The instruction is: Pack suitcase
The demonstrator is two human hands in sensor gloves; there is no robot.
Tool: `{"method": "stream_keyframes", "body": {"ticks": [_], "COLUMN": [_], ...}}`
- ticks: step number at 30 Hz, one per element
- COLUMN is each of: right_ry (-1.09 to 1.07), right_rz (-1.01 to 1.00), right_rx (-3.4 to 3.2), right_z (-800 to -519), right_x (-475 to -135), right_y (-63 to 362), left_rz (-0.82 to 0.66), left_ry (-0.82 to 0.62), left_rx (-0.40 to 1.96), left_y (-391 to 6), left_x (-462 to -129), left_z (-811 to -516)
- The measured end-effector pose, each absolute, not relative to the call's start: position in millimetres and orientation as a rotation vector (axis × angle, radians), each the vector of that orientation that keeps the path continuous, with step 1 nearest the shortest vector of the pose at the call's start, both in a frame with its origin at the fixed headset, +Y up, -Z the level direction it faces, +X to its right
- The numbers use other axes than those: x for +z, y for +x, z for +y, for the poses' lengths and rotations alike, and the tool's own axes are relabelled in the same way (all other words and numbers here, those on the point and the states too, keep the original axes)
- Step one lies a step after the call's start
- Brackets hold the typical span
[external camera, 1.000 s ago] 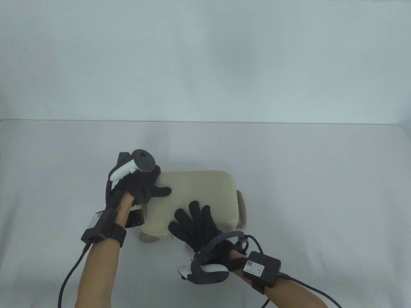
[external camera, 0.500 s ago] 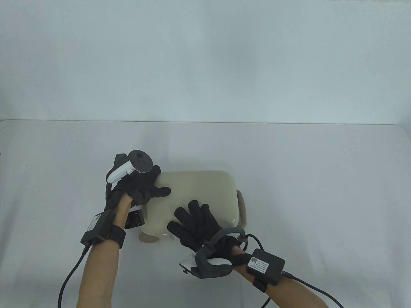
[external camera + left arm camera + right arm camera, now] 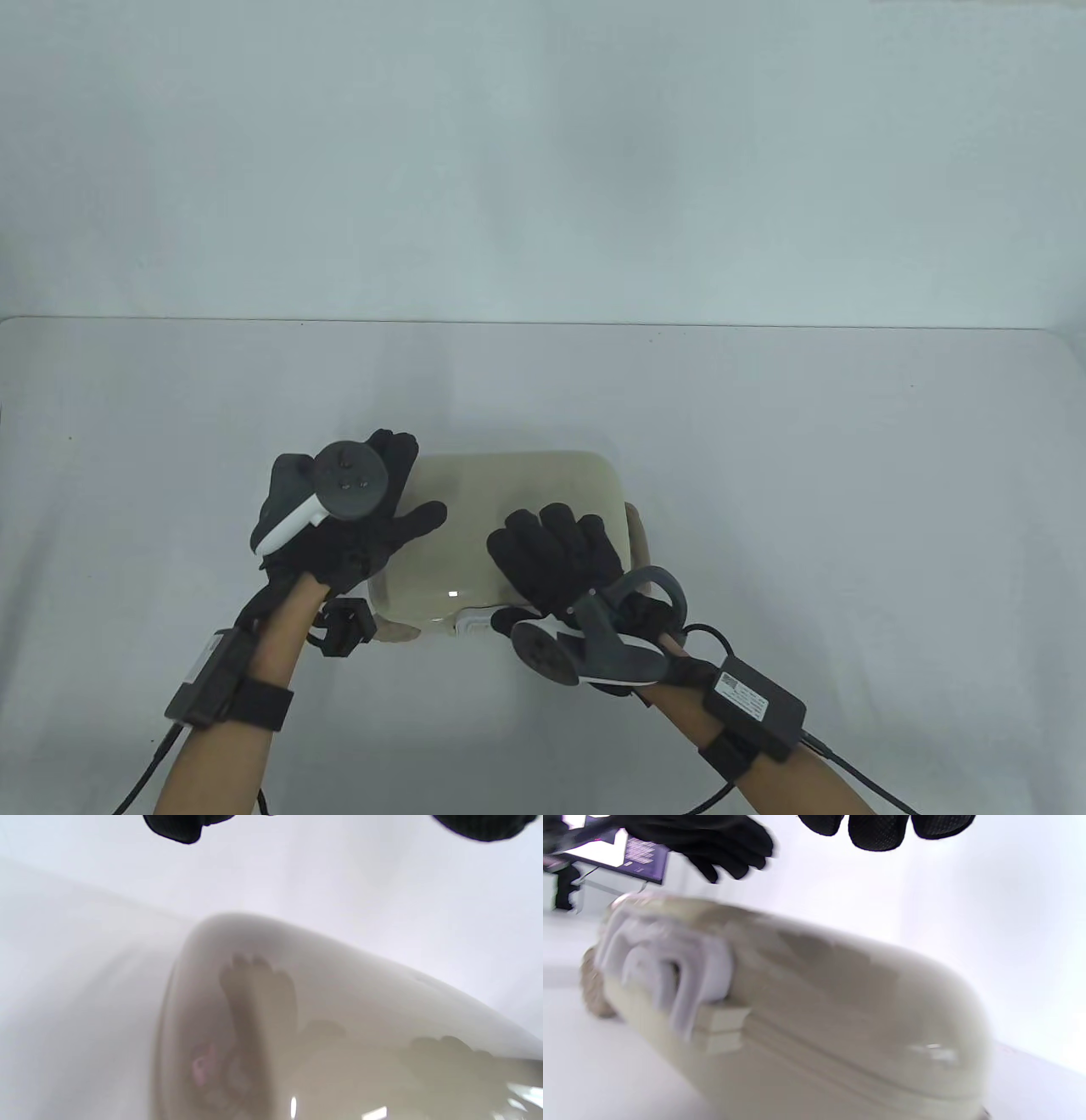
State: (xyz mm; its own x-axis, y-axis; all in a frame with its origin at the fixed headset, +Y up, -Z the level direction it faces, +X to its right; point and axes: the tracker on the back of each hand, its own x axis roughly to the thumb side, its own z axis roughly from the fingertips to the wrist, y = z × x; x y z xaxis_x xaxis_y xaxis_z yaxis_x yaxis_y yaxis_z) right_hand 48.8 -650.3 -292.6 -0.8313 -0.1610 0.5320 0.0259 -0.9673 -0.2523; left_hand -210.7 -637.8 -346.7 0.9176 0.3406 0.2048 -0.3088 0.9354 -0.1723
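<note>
- A pale grey bench runs edge to edge under a plain, faintly bluish white wall; beyond both hands nothing else shows on it.
- In the right wrist view a lit monitor stands past the left hand, at the room's edge, too blurred to read.
- The suitcase, a small glossy cream hard shell, lies flat on the bench directly beneath both hands, lid down and seams together as far as the views show.
- Its white latch or handle fitting sits on the side wall nearest the right wrist; tan wheels poke out at the end beyond the right hand's outer edge.
- The left hand is spread flat, fingers straight and thumb out, over the shell's end on its own side; it grips nothing, and in the left wrist view its fingertips seem clear of the surface.
- The right hand likewise has straight, relaxed fingers over the near part of the lid, holding nothing; whether it touches the shell I cannot tell.
- Judged from this, the packing itself looks done and the case is shut; no loose items wait outside.
- What may remain is securing the latch and standing or moving the case, though its contents are hidden.
</note>
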Motion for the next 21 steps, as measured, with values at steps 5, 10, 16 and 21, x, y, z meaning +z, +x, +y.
{"method": "stream_keyframes", "body": {"ticks": [5, 10, 16, 21], "right_ry": [-0.752, -0.678, -0.592, -0.554], "right_rz": [0.266, 0.101, 0.049, 0.039], "right_rx": [-3.109, -3.245, -3.314, -3.258], "right_z": [-634, -637, -660, -667], "right_x": [-299, -307, -309, -308], "right_y": [80, 107, 126, 132], "left_rz": [-0.276, -0.299, -0.273, -0.260], "left_ry": [-0.050, -0.049, -0.048, -0.065], "left_rx": [0.159, 0.130, 0.160, 0.170], "left_y": [-210, -220, -234, -234], "left_x": [-304, -284, -279, -281], "left_z": [-637, -650, -666, -671]}}
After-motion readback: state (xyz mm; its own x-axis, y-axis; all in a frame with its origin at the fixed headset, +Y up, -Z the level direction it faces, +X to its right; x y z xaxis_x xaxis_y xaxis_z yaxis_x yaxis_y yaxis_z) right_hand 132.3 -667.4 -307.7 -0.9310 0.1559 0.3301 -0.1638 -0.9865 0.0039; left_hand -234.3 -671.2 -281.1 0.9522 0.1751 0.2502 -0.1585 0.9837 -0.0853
